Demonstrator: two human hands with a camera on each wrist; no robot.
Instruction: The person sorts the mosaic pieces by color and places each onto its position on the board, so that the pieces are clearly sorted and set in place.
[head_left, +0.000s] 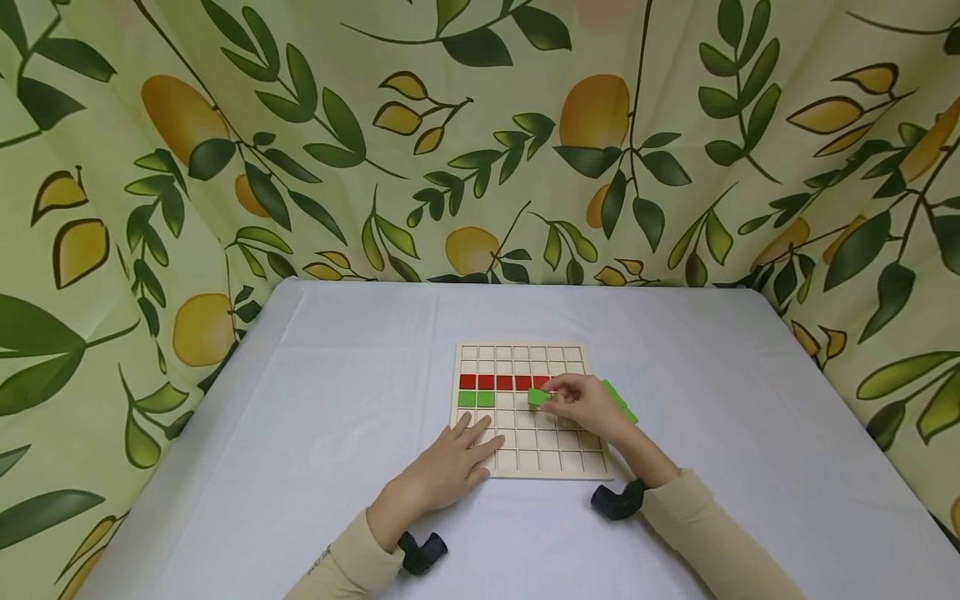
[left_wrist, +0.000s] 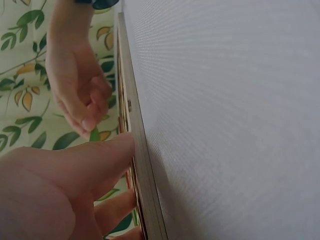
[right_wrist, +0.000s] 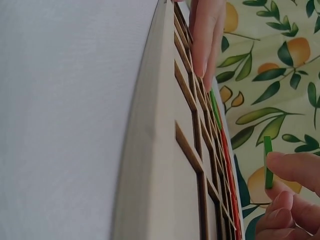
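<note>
A wooden grid board [head_left: 551, 462] lies flat on the table, with red square tiles [head_left: 504, 382] along one row. Two green tiles [head_left: 477, 399] fill the left end of the row below. Over that row, my right hand [head_left: 587, 403] pinches another green tile [head_left: 537, 397] between thumb and finger. In the right wrist view this green tile [right_wrist: 268, 162] is held on edge, raised off the board. My left hand [head_left: 438, 468] rests with spread fingers on the board's lower left corner. The left wrist view shows its thumb [left_wrist: 100, 160] against the board's edge [left_wrist: 145, 185].
More green pieces [head_left: 620, 402] lie just right of the board, partly hidden behind my right hand. Each wrist carries a black device [head_left: 617, 502]. A white cloth [head_left: 337, 358] covers the table, and a leaf-patterned curtain [head_left: 480, 150] hangs along its back and sides.
</note>
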